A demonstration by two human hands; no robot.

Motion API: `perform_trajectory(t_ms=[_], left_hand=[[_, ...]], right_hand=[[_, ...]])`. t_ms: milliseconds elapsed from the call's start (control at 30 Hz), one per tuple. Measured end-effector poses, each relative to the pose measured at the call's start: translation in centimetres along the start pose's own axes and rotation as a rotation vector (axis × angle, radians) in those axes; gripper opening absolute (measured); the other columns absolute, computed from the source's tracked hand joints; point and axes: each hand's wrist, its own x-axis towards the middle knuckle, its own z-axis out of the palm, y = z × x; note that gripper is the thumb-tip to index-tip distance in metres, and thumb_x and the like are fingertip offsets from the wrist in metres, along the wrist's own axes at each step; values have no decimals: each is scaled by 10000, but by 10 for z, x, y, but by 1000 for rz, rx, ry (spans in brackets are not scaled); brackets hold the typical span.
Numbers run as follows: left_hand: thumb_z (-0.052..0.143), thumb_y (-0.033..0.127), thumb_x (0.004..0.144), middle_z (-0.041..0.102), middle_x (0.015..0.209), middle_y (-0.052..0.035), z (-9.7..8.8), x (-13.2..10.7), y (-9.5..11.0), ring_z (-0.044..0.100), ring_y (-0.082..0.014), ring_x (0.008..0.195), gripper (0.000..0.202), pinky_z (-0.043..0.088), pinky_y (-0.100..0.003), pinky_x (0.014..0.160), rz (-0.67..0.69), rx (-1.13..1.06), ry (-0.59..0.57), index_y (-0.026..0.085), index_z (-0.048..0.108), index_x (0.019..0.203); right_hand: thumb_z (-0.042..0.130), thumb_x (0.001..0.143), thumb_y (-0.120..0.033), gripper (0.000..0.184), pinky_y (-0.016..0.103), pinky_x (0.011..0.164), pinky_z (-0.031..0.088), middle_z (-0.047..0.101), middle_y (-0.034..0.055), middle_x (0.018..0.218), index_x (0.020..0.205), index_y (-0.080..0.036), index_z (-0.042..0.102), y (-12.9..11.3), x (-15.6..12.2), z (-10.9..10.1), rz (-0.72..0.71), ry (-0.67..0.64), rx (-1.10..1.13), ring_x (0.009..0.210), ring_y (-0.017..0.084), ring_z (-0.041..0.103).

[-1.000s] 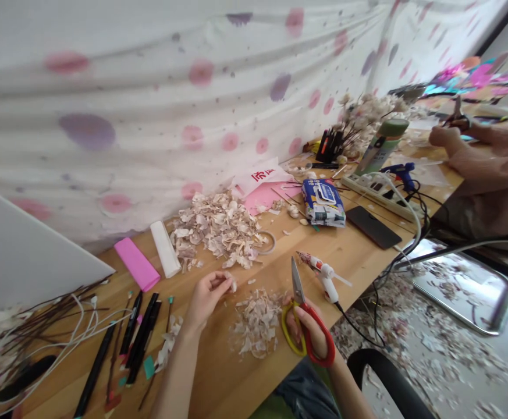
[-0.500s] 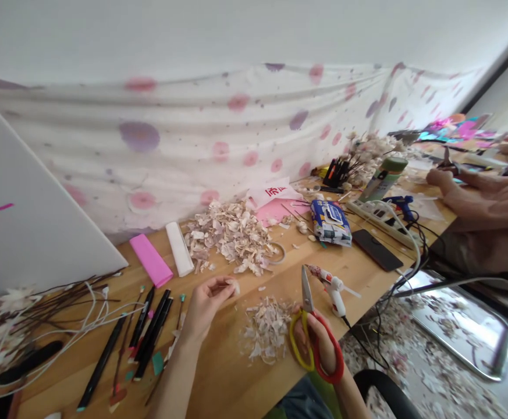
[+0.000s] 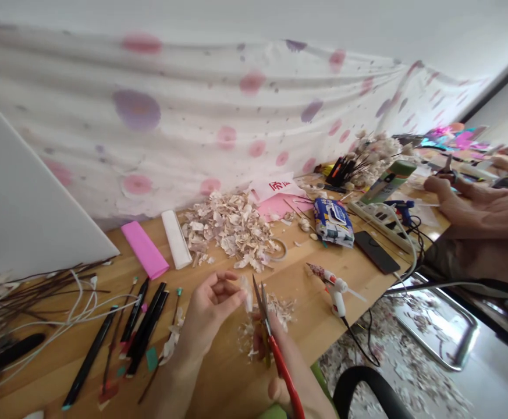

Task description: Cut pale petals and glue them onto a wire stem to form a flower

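Observation:
My left hand (image 3: 210,307) pinches a small pale petal-like piece (image 3: 247,292) between thumb and fingertips, above the wooden table (image 3: 219,378). My right hand (image 3: 286,372) grips red-handled scissors (image 3: 275,349); their blades point up and lie right against that piece. Just beneath lies a small heap of pale trimmings (image 3: 265,323). A larger pile of the same pale pieces (image 3: 231,230) sits further back near the cloth.
A glue gun (image 3: 334,285), wipes packet (image 3: 333,220), phone (image 3: 376,251) and power strip (image 3: 376,215) lie right. Pink (image 3: 144,257) and white (image 3: 176,238) rolls, black pens (image 3: 144,326), twigs and cable (image 3: 53,302) lie left. Another person's hands (image 3: 480,198) work at far right. Scraps litter the floor.
My right hand swung the scissors left and tilted them, bringing the blades to the piece in my left hand. My left hand rose slightly. The camera view shifted.

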Motion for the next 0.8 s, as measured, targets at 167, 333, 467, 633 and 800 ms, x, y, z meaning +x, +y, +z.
perform_trajectory(t_ms=[167, 333, 467, 633, 800], left_hand=[[828, 199, 670, 723, 653, 40, 4, 0, 1, 655, -99, 611, 289, 502, -186, 617, -13, -2, -21, 175, 639, 887], [831, 206, 666, 731, 674, 37, 6, 0, -3, 667, -105, 639, 296, 517, -193, 629, -29, -22, -19, 179, 620, 872], [818, 212, 670, 726, 669, 36, 10, -2, -6, 669, -115, 634, 273, 523, -208, 633, -23, -51, 35, 182, 627, 861], [833, 227, 643, 722, 667, 29, 11, 0, -8, 677, -128, 639, 289, 525, -219, 653, -42, -31, 50, 185, 633, 847], [842, 199, 623, 709, 640, 41, 11, 2, -9, 650, -101, 604, 298, 507, -193, 638, -72, -85, 38, 179, 630, 831]], right_hand=[[468, 555, -1035, 1133, 325, 631, 439, 596, 22, 838, 1348, -226, 456, -8, 2, 0, 1, -48, 62, 668, 208, 539], [383, 598, -1042, 1121, 325, 636, 444, 568, 19, 824, 1365, -226, 454, -18, 6, 0, -14, -29, 31, 676, 212, 516], [387, 621, -1030, 1095, 314, 630, 424, 557, 13, 818, 1341, -214, 503, -22, 7, -1, -17, -17, 1, 679, 203, 497], [423, 623, -1019, 1082, 310, 615, 424, 559, 11, 804, 1340, -214, 511, -24, 6, -1, 12, 0, 11, 660, 198, 491], [359, 658, -1018, 1008, 299, 605, 426, 586, 12, 772, 1244, -213, 513, -22, 5, -1, 25, -8, -36, 627, 193, 524]])
